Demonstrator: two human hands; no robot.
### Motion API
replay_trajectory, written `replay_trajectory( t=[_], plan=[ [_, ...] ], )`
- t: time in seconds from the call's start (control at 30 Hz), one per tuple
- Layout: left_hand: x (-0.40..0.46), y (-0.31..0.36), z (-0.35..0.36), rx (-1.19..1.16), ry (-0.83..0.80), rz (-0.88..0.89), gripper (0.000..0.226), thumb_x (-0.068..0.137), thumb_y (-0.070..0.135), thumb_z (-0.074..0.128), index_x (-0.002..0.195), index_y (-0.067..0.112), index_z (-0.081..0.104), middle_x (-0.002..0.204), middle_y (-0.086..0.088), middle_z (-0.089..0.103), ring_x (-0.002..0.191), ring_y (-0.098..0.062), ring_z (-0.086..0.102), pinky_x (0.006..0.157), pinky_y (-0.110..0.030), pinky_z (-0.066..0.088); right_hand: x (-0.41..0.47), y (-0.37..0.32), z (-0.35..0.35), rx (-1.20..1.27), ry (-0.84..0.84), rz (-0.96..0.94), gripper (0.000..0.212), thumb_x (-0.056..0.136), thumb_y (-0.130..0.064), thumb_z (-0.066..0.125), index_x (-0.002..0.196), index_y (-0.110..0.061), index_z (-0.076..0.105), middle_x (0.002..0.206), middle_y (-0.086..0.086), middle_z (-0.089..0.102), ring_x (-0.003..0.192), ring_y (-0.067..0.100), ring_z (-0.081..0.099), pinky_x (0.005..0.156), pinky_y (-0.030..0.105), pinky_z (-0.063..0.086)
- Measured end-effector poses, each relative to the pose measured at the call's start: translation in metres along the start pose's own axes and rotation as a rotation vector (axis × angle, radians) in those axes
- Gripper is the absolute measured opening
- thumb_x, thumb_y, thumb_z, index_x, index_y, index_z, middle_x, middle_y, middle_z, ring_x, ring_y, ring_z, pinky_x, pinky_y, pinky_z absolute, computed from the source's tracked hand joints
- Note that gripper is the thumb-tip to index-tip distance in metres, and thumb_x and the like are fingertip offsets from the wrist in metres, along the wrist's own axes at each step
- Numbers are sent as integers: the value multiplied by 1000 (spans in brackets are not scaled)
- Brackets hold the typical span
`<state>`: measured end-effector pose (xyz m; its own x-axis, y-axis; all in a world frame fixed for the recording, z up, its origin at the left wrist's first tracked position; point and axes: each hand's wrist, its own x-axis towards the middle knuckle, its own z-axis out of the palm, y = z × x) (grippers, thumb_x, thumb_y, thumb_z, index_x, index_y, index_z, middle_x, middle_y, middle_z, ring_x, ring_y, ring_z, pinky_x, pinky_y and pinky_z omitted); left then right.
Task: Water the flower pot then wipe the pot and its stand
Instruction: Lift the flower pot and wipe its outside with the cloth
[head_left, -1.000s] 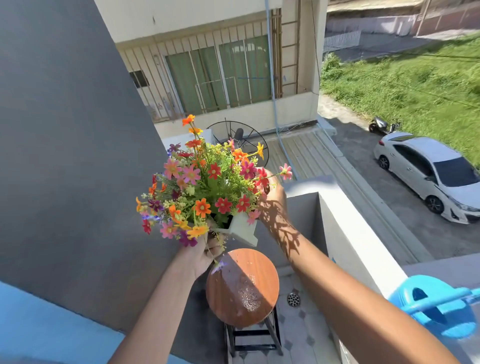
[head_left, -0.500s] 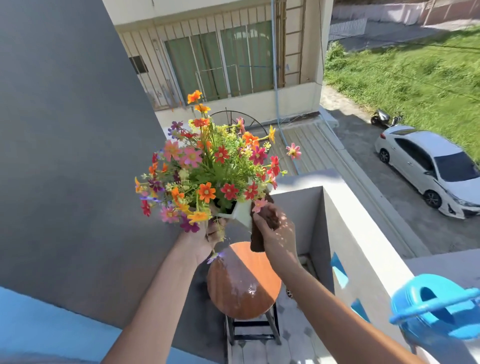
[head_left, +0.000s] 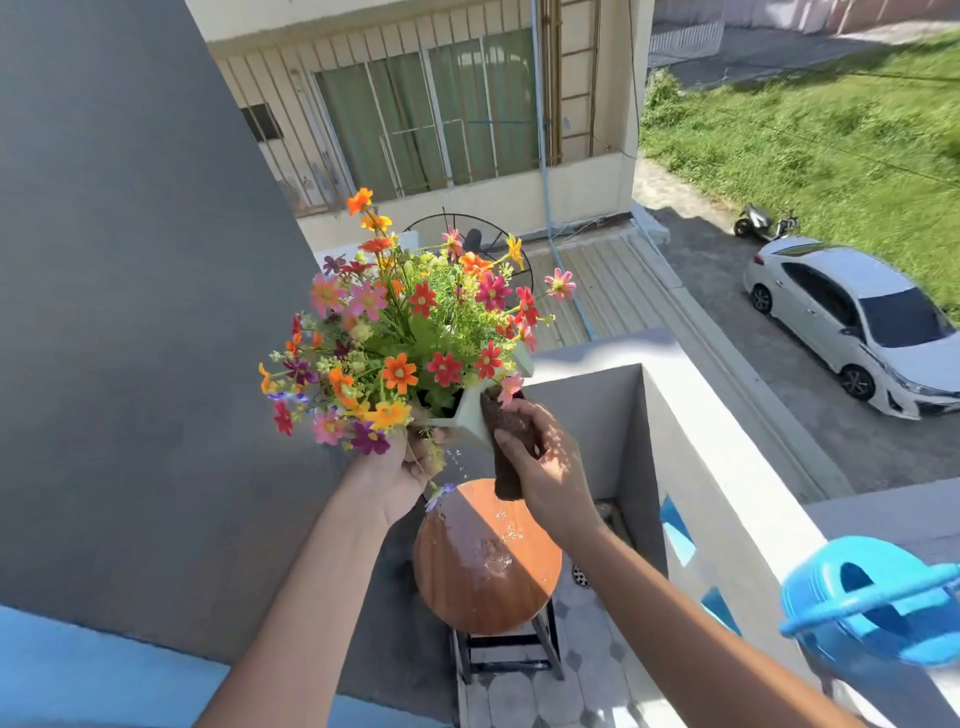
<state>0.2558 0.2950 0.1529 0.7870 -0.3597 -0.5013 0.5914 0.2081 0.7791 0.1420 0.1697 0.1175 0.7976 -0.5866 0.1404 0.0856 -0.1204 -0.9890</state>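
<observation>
My left hand (head_left: 397, 475) holds a pale square flower pot (head_left: 470, 415) from below, lifted above its stand. The pot is full of bright orange, pink and red flowers (head_left: 410, 332). My right hand (head_left: 545, 462) presses a dark brown cloth (head_left: 511, 447) against the pot's right side. Water drops fall from the pot. Below stands a round wooden stand (head_left: 485, 556) on a black frame, its top wet with splashes.
A blue watering can (head_left: 872, 597) sits on the white balcony ledge (head_left: 727, 452) at the lower right. A grey wall (head_left: 130, 312) rises on the left. The tiled floor has a drain (head_left: 581, 574). A white car is parked far below.
My right hand came from behind the pot round to its near right side with the cloth. The pot rose slightly and tilted; drops now fall onto the stand.
</observation>
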Motion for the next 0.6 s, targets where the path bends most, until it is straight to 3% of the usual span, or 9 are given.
replay_trajectory(
  t=[0.13,0.2,0.27,0.3,0.37,0.43,0.5,0.57,0.6],
  plan=[
    [-9,4,14,63,-37,-18,24,98,18,41,76,14,50,56,-5,48,37,-7,37,32,-15,21,12,-37,16,83,26,-70,21,89,-12,66,100,-29,63,93,-13,67,84,-5,62,77,13,47],
    [-12,1,17,73,-63,-7,27,98,16,41,72,14,48,55,-5,47,38,-7,36,32,-15,22,21,-18,8,42,35,-50,21,89,-12,66,99,-31,64,96,-8,67,88,2,63,82,18,51],
    [-15,-2,14,62,-32,13,31,101,15,38,71,12,48,52,-7,51,36,-8,42,30,-16,28,11,3,-20,34,-28,111,16,87,-27,70,100,-36,67,99,-7,62,94,7,60,88,25,54],
    [-15,-4,10,73,-11,26,33,101,12,36,71,11,48,53,-10,53,34,-9,43,30,-16,29,7,2,-24,-7,-96,216,14,89,-31,66,93,-45,66,95,-10,59,92,2,58,88,22,54],
    [-16,-1,0,79,-13,24,36,102,9,32,69,10,46,59,-12,49,30,-7,38,28,-16,26,0,-9,-30,-21,-86,233,41,98,-10,51,89,-49,59,77,-16,58,69,-21,53,90,10,46],
    [-19,6,-6,34,-67,-40,33,103,13,33,71,14,43,58,-9,45,30,-6,34,26,-15,24,21,-39,-34,112,99,126,23,90,0,56,104,-14,67,84,3,63,67,-22,56,94,24,48],
    [-22,10,-6,34,-99,-60,31,101,15,35,71,14,42,55,-7,44,31,-5,36,25,-14,23,48,-39,-19,74,195,-16,27,88,2,59,114,-2,62,100,6,66,82,-9,61,97,42,50],
    [-22,10,1,47,-107,-83,30,100,15,35,71,11,41,49,-4,44,30,-5,34,25,-13,20,62,-13,-14,2,148,-12,26,90,2,58,114,-4,62,101,0,67,87,-2,63,93,28,51],
    [-20,10,2,37,-114,-102,29,100,14,33,72,11,40,46,-3,44,29,-4,33,25,-13,20,63,-14,-9,-17,221,8,25,90,0,59,114,-6,63,101,-2,68,90,-1,63,91,22,49]
  ],
)
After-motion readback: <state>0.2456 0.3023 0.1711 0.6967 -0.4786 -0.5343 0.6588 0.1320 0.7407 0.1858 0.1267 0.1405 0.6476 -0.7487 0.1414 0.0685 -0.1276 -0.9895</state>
